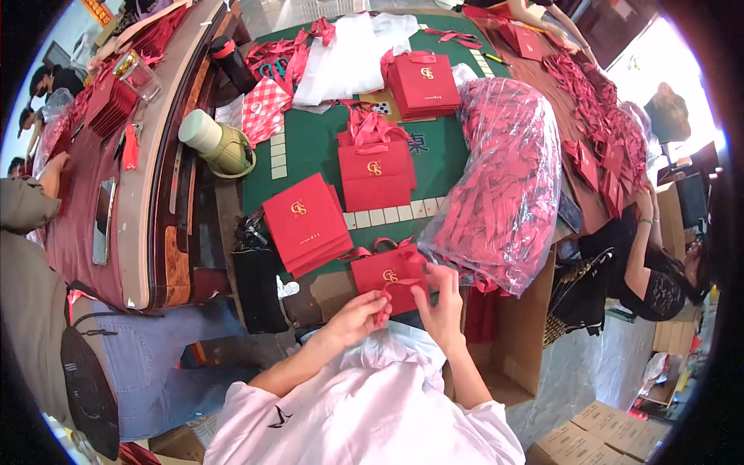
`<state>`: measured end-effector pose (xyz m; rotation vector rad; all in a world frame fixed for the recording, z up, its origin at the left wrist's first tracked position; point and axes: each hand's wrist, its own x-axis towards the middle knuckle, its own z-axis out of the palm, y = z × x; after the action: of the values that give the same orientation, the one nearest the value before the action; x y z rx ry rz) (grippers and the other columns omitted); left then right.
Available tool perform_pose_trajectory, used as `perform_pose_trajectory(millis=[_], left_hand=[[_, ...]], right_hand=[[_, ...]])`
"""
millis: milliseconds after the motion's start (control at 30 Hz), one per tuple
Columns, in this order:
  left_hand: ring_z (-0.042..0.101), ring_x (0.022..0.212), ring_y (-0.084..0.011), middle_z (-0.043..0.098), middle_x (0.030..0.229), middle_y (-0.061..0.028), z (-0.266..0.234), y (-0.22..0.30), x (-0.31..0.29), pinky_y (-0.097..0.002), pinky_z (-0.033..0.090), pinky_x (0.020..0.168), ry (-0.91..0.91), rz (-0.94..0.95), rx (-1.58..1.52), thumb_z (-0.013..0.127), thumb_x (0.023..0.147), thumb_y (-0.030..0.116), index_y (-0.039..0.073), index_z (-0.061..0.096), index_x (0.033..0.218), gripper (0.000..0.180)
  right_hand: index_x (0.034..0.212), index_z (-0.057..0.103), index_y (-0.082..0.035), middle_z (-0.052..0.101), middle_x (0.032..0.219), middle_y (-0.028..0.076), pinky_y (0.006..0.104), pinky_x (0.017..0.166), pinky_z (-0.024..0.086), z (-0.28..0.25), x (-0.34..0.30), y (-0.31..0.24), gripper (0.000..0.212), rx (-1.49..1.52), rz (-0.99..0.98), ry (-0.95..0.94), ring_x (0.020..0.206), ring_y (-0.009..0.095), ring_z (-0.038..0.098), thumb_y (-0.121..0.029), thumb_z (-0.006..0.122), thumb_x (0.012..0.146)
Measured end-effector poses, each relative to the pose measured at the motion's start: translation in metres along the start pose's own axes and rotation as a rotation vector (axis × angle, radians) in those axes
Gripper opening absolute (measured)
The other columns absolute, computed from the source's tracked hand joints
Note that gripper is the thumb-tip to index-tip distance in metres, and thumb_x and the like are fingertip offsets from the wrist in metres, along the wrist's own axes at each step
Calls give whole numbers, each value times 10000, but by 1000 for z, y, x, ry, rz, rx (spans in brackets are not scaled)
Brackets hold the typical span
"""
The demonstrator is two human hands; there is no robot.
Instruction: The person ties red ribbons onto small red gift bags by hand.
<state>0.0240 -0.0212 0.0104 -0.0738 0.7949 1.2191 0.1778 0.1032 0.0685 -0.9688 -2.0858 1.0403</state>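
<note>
A small red paper gift bag (370, 270) with a gold emblem and ribbon handle lies at the table's near edge, in front of me. My left hand (359, 318) is closed in a pinch at the bag's lower front. My right hand (442, 306) is bent at its right side, thumb and forefinger on a thin red ribbon (404, 281) across the bag's front. What the left fingertips hold is too small to make out. Just left lies a stack of flat red bags (306, 221). Beyond the tiles, more red bags (377, 178) lie with ribbons on top.
On the right bulges a clear plastic sack of red ribbons (504, 178). Another bag stack (425, 84) lies farther back. A row of white tiles (395, 215) crosses the green table. A pale-lidded cup (205, 136) stands left. An open cardboard box (511, 341) is beside me. Other people work at both side tables.
</note>
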Motion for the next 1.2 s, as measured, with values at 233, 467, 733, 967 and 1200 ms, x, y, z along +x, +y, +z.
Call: perform_pose_trajectory(millis=[233, 467, 733, 967, 1200], left_hand=[[610, 879, -116, 657, 1000, 2, 13, -8, 9, -274, 503, 768, -23, -87, -398, 610, 985, 152, 134, 630, 1147, 164], [630, 982, -116, 665, 1055, 2, 21, -7, 5, -276, 522, 844, -166, -53, -420, 638, 968, 183, 130, 647, 1142, 182], [640, 970, -122, 664, 1067, -11, 34, 14, -16, -286, 521, 856, -139, 84, 8, 605, 995, 192, 96, 624, 1133, 170], [660, 723, -195, 608, 1027, -96, 13, 41, -15, -329, 533, 636, 484, 838, 1287, 703, 868, 90, 32, 590, 1129, 289], [640, 905, -358, 539, 1114, -139, 0, 42, 9, -436, 536, 747, 459, 851, 1675, 713, 828, 98, 51, 552, 1225, 431]], right_hand=[[1018, 671, -89, 627, 1105, 72, 431, 895, 514, 0, -9, -12, 352, -196, -546, -231, 1076, 323, 598, -96, 798, 689], [987, 681, -98, 627, 1087, 76, 417, 871, 513, 9, -5, -15, 286, -136, -476, -252, 1039, 301, 608, -89, 755, 711], [967, 682, -6, 658, 1054, 154, 394, 893, 529, -22, -5, -31, 175, 305, -263, -106, 1023, 305, 650, 60, 666, 805], [991, 660, 43, 587, 899, 125, 289, 690, 530, -45, -1, -49, 177, 489, -94, -291, 750, 194, 650, 100, 532, 883], [1005, 641, 8, 682, 922, 118, 290, 701, 534, 47, 0, 4, 146, 120, 96, -222, 786, 186, 678, -1, 686, 867]])
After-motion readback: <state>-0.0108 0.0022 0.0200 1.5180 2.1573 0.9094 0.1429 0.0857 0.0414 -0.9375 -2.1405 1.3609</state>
